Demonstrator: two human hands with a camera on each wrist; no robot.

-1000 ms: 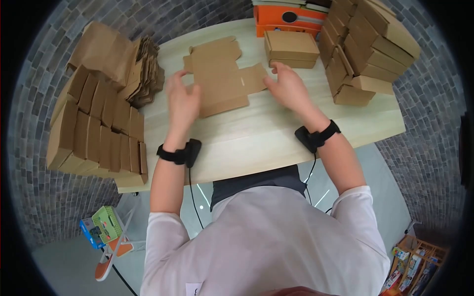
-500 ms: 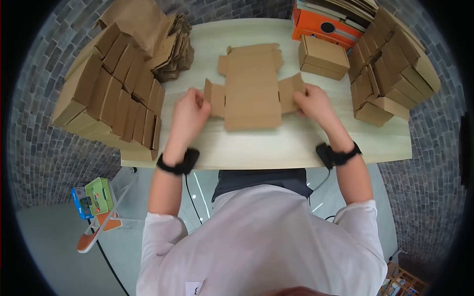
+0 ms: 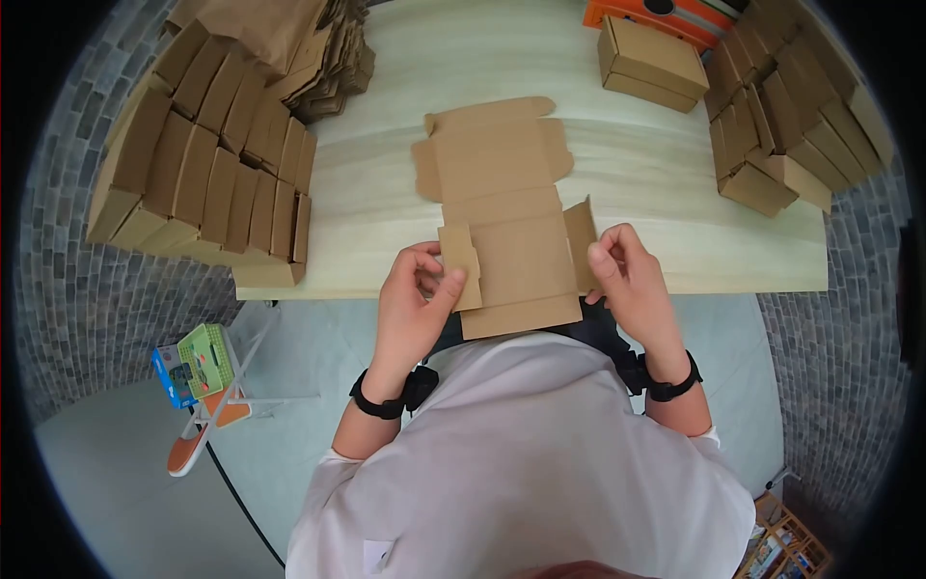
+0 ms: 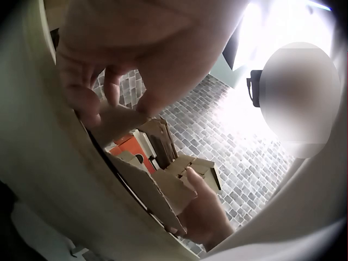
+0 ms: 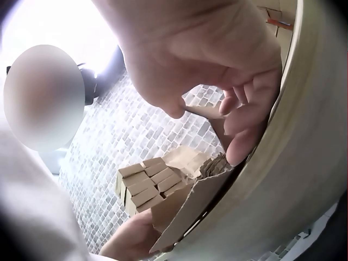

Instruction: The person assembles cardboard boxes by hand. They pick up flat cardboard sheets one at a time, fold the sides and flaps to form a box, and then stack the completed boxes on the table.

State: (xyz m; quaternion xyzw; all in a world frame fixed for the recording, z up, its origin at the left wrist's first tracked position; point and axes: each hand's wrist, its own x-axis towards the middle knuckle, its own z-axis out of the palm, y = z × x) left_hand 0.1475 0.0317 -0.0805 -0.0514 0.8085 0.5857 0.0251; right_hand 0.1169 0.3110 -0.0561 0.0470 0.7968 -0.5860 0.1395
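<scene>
An unfolded cardboard box blank [image 3: 521, 241] lies flat at the front edge of the table, its near panel reaching past that edge. Both of its side flaps stand folded up. My left hand [image 3: 417, 307] pinches the left flap [image 3: 460, 265], thumb on its upper face and fingers behind it; in the left wrist view the thumb and fingertips meet at this flap [image 4: 117, 122]. On the other side, my right hand [image 3: 632, 289] holds the raised right flap [image 3: 581, 241] between thumb and curled fingers. The right wrist view shows the thumb at that flap's edge.
Stacked small cardboard boxes [image 3: 207, 179] fill the table's left side, beside a pile of flattened cardboard [image 3: 328, 68]. More boxes [image 3: 786, 116] are stacked on the right. One closed box [image 3: 651, 63] and an orange box [image 3: 666, 14] stand at the back right.
The blank has been drawn toward the body, to the table's front edge, and both hands came back with it. Its side flaps, first spread out, are now folded up.
</scene>
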